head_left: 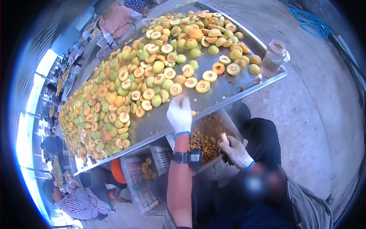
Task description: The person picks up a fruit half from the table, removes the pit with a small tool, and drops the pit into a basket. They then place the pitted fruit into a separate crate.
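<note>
My left hand [180, 114], in a white knit glove, reaches over the near edge of the metal tray [152, 128]. Its fingers are curled, and what they close on is hidden. Just beyond the fingertips lies a halved apricot-like fruit [175, 89]. My right hand [235, 152], in a greyer glove, is closed lower down, beside the bin [233, 128] of brown pits and scraps. A short pale-orange tip sticks up from its fingers; I cannot tell what it is. Heaped over the tray are halved and whole yellow-green fruits [126, 87], many showing brown centres.
A clear plastic jar [273, 57] stands at the tray's right corner. Below the tray is a white plastic crate [141, 183] with some fruit halves. One person [114, 23] is across the tray, and another in stripes [84, 204] sits at lower left. A blue hose [310, 21] lies on the floor.
</note>
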`<state>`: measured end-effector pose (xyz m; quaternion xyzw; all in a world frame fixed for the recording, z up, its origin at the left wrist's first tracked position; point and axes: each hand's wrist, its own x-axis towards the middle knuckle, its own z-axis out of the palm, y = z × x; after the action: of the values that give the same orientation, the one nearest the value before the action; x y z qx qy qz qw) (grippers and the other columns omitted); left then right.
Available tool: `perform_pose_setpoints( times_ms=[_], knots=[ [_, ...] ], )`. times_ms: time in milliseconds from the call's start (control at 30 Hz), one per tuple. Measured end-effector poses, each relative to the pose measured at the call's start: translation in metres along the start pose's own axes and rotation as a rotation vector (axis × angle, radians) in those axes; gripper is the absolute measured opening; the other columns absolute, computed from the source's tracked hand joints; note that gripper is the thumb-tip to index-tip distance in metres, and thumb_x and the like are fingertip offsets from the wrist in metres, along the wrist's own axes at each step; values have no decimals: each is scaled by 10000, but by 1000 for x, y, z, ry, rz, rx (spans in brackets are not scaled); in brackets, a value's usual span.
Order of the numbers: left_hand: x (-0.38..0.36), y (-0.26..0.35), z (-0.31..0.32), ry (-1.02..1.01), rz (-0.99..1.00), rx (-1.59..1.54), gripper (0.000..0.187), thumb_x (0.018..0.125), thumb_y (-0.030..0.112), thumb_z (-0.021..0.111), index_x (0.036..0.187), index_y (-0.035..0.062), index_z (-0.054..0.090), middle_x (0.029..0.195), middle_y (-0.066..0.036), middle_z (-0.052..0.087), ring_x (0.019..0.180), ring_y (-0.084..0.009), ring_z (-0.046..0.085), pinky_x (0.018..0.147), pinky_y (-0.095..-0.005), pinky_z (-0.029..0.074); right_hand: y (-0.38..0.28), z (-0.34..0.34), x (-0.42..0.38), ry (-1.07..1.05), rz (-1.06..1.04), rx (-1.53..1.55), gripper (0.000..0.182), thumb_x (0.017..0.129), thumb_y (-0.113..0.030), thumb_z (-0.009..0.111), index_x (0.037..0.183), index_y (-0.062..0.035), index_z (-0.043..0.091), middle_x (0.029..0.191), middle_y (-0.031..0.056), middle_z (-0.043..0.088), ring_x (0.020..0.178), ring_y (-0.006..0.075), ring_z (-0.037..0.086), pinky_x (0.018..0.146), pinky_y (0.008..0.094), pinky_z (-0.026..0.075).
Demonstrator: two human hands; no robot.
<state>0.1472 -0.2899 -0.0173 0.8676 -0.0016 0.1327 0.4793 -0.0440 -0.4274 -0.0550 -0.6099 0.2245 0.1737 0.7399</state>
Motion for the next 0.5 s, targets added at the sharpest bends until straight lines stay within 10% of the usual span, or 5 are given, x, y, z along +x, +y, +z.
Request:
perform_pose_setpoints(
  times_ms=[167, 500],
  knots=[
    [48, -16, 72, -150, 28, 368, 492, 894, 438, 679, 1147, 20, 739, 1063, -240, 740, 1011, -414, 704, 901, -492, 542, 0, -5, 1, 24, 9, 81, 316, 1018, -288, 626, 1184, -21, 598, 793, 4, 634, 589, 73, 577, 535, 245, 465],
    [61, -18, 94, -485, 57, 212, 531, 822, 366, 770, 1149, -51, 730, 1031, -212, 759, 941, -283, 727, 839, -378, 548, 9, -6, 10, 183, -78, 178, 280, 1011, -239, 642, 1174, -12, 629, 821, 0, 623, 656, 67, 571, 586, 253, 473]
  ],
)
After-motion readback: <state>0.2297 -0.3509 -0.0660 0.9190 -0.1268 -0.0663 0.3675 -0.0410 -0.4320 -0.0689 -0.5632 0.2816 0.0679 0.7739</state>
